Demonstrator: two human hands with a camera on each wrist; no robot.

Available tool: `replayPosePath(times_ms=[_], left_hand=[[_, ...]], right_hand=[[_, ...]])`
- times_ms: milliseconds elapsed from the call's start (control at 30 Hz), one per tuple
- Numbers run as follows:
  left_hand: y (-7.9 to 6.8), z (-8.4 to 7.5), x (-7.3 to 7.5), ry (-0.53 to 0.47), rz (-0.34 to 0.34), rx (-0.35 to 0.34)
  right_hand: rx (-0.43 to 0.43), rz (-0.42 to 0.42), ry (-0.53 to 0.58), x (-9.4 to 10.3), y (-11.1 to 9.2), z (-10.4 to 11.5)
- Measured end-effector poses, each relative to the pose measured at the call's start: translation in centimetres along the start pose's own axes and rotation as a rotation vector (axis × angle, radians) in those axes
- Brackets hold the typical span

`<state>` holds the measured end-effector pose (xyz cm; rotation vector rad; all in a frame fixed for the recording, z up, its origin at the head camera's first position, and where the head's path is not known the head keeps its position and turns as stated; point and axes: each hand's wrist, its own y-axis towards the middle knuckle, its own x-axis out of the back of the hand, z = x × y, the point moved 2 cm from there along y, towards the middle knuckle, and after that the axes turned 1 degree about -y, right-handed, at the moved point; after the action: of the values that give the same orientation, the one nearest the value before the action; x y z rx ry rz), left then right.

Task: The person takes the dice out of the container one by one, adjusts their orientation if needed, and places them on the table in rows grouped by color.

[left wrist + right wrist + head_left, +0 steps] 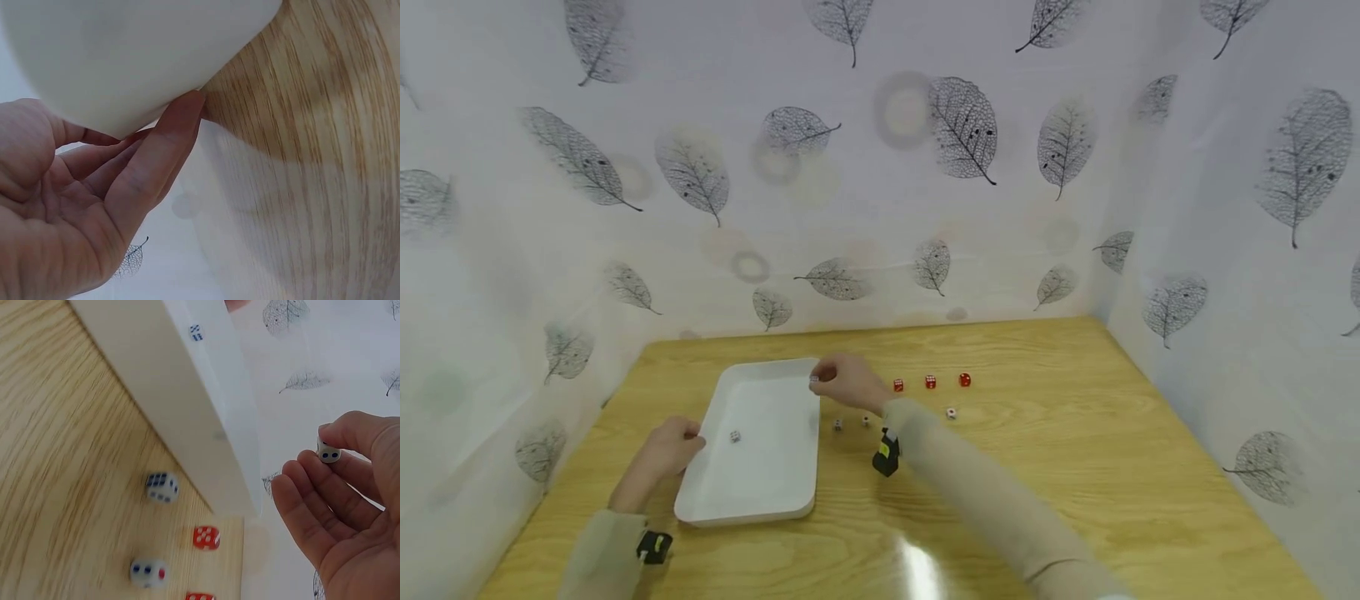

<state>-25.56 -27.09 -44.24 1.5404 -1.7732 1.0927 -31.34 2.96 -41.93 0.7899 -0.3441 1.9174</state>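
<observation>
My right hand point(856, 383) pinches a white die point(328, 452) with dark blue pips between thumb and fingertips, above the right rim of a white tray point(767, 475). At the tray's left side, my left hand point(664, 454) grips the edge, its fingers point(153, 156) against the outer wall and the thumb partly hidden by the tray. One white die point(734, 436) lies inside the tray, left of its middle. Just outside the right wall, two more white dice sit on the table, one point(838, 425) nearer the tray and one point(866, 422) below my right wrist.
Three red dice stand in a row behind my right forearm: one on the left point(898, 385), one in the middle point(931, 382), one on the right point(965, 380). Another white die point(951, 412) lies in front of them. Leaf-patterned sheets point(880, 208) enclose the wooden table point(1075, 467).
</observation>
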Motion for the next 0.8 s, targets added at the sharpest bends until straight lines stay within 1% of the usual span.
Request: replayPosePath(times_ms=[133, 367, 600, 800], left_hand=[[-0.1, 0.0, 0.1, 0.006, 0.002, -0.013], [0.1, 0.1, 0.0, 0.009, 0.024, 0.011], [0.3, 0.1, 0.1, 0.039, 0.009, 0.008], [0.2, 0.3, 0.1, 0.035, 0.012, 0.031]], right_hand=[[-0.001, -0.014, -0.015, 0.7, -0.3, -1.2], [-0.008, -0.01, -0.027, 1.7, -1.5, -2.9], [-0.007, -0.015, -0.053, 3.8, -3.3, -3.7], [-0.015, -0.044, -0.079, 5.1, -4.8, -4.7]])
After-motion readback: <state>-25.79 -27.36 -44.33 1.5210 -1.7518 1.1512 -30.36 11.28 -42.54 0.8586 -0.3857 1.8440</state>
